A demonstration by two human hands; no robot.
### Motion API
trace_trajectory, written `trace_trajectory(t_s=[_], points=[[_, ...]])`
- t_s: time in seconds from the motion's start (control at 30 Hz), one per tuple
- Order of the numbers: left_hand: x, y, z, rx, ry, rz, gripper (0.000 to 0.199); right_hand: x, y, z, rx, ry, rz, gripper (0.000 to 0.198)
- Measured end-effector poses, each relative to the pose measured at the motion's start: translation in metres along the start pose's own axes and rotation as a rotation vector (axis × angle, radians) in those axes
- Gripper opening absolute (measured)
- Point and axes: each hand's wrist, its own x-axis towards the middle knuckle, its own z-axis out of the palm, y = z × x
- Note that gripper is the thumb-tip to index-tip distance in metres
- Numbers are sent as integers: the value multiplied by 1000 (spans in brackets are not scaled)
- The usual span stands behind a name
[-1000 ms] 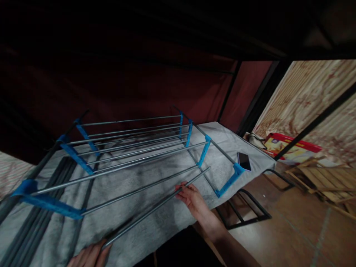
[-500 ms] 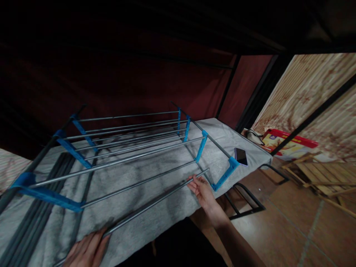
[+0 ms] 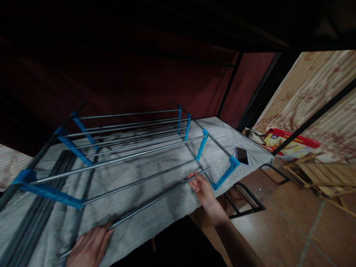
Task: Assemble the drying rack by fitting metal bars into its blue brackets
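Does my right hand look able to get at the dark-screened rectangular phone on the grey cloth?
Probably: the phone lies uncovered just beyond a blue plastic bracket, though your right hand holds a grey metal tube.

Seven blue brackets [image 3: 52, 193], one loose rod [image 3: 150, 203], two hands
Three brackets along the left side, four along the right; dark side poles [image 3: 219, 144], four in all, with an upper and a lower one on each side; crosswise rods [image 3: 139, 154], at least six, too crowded at the back for an exact figure; between one left hand [image 3: 90, 241] and one right hand [image 3: 200, 187], just that single loose rod; at far left, several dark tubes [image 3: 33, 222], number unclear; beneath everything, one grey cloth [image 3: 172, 211]; beyond the right-hand brackets, one phone [image 3: 241, 155]; farther right, one red-and-yellow box [image 3: 289, 142] and one slatted wooden item [image 3: 319, 174]
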Motion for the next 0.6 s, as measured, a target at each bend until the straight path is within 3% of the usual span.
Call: trace_trajectory(t_s=[0.17,0.43,0.6], points=[[9,9,-13,-12,-12,-57,44,7,-2,-11,-6,8,-5,34],[6,22,-21,52,11,-193,42,39,-17,-52,-23,150,-63,33],[11,45,-31,-276,-32,-353,35,50,-22,-69,-53,155,-36,32]])
